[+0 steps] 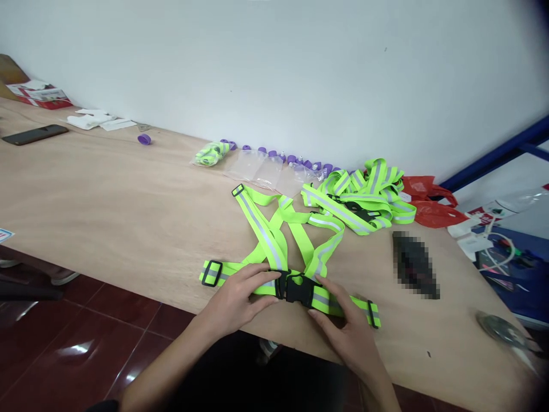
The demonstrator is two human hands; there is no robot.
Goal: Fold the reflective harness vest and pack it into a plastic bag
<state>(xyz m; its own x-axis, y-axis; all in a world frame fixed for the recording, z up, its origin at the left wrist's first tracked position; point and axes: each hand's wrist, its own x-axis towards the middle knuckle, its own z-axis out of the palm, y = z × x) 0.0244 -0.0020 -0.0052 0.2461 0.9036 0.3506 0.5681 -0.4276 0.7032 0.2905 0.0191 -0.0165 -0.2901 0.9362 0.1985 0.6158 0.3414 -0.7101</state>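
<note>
Vest [263,234] lies on the table [128,200] right in front of me, near the edge, shoulder straps spread away from me and crossing, belt [334,306] running sideways along my side. My left hand [240,294] has fingers over the buckle's left end and thumb at its lower edge, gripping lightly. My right hand [349,326] pinches the other end, index at the top edge, thumb at the bottom, fingers bent. Buckle [299,289] sits between both hands, halves together; can't tell whether it's fully clicked in.

Handling, my guess: very light, nothing fragile. Webbing looks soft and floppy, likely to fold or twist, and the smooth band may slide on the wood. Buckle looks like stiff plastic, so the best hold is thumb and index across each end, where it won't give. Pulling on a loose strap would probably just drag or bunch it. Slider [203,273] at the belt's left end also looks rigid, a fair second grip.

Pile [377,194] of similar straps lies just beyond, to the right. Clear bags [266,171] lie behind the vest, purple caps [291,159] along the wall.
</note>
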